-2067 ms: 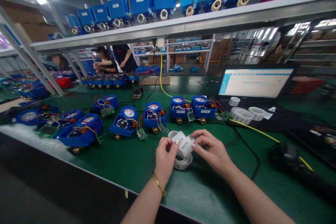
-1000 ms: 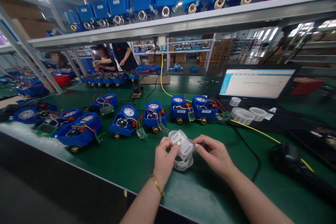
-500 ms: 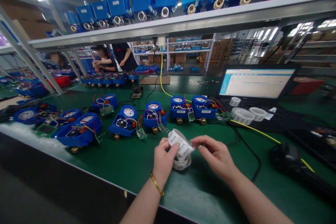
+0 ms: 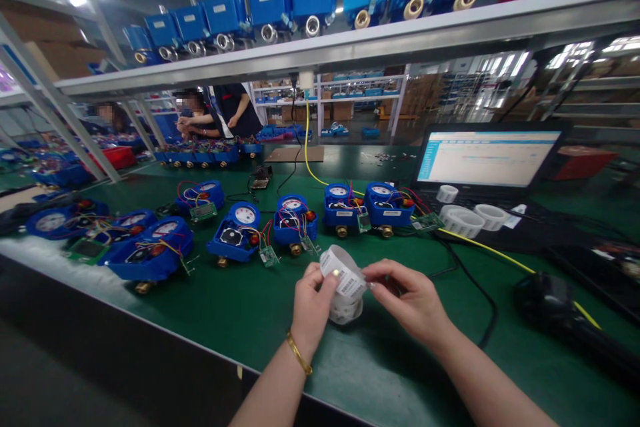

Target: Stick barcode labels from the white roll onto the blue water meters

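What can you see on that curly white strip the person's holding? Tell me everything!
The label strip is thin and white, like paper or film, with black barcodes too small to read. It curls into a tilted loop over the green table. A lower loop shows beneath; I can't tell if both are one piece. The left hand grips the strip's left side, thumb on the printed face. The fingertips of the right hand are at its right edge; pinching or not is unclear.

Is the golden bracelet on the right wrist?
No, the bracelet circles the wrist of the left hand, which holds white barcode labels.
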Available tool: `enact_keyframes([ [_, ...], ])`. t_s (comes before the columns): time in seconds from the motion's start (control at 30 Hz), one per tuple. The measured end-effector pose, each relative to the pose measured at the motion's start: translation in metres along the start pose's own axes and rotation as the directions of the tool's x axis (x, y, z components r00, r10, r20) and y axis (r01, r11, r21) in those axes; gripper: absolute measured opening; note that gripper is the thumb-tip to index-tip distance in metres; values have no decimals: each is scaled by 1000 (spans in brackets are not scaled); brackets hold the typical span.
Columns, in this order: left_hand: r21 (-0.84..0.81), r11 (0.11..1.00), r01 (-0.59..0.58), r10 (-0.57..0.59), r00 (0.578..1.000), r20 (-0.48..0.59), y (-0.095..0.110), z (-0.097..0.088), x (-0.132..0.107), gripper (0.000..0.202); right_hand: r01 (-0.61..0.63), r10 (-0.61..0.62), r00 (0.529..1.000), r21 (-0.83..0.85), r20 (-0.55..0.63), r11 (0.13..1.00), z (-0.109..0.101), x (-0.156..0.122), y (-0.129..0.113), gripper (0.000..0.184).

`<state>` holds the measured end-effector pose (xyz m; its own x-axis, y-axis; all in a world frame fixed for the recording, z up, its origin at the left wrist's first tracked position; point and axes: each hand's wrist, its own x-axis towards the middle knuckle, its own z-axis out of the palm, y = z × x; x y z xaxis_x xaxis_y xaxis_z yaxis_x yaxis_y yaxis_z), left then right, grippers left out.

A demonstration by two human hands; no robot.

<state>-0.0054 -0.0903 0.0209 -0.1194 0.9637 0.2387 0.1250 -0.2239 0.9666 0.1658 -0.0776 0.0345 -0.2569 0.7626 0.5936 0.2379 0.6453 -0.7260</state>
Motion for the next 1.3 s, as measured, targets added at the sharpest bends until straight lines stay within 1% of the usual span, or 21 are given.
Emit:
enact_keyframes([
  [0.13, 5, 1000, -19, 19, 998, 66, 4, 2, -1, 20, 77, -77, 997, -31, 14, 996, -2, 2, 0, 16],
  [0.27, -19, 1000, 1, 0, 997, 80, 2, 1, -1, 24, 221, -219, 975, -123, 28, 968, -2, 3, -1, 19],
  [0.37, -25, 1000, 6, -3, 996, 84, 2, 0, 0, 24, 272, -269, 962, -176, 43, 946, -1, 2, 0, 23],
  [0.47, -21, 1000, 2, 0, 995, 97, 2, 0, -1, 22, 280, -275, 960, -203, 56, 938, -1, 2, 1, 23],
  [0.63, -11, 1000, 0, 1, 994, 105, 3, 0, -2, 19, 261, -244, 965, -234, 97, 937, -2, 2, 0, 17],
  [0.83, -49, 999, 14, -10, 996, 92, 1, 1, -2, 16, 315, -285, 947, -258, 147, 913, -3, 2, -1, 17],
  [1.13, -54, 998, 37, -33, 997, 71, 3, 1, -3, 18, 370, -318, 924, -287, 212, 884, -7, 0, -5, 21],
  [1.2, -61, 997, 44, -40, 997, 68, 3, 2, -3, 18, 362, -313, 928, -298, 200, 883, -7, 0, -8, 18],
  [1.3, -43, 998, 36, -33, 998, 57, 4, 3, -3, 17, 310, -287, 950, -243, 126, 919, -7, 1, -13, 12],
])
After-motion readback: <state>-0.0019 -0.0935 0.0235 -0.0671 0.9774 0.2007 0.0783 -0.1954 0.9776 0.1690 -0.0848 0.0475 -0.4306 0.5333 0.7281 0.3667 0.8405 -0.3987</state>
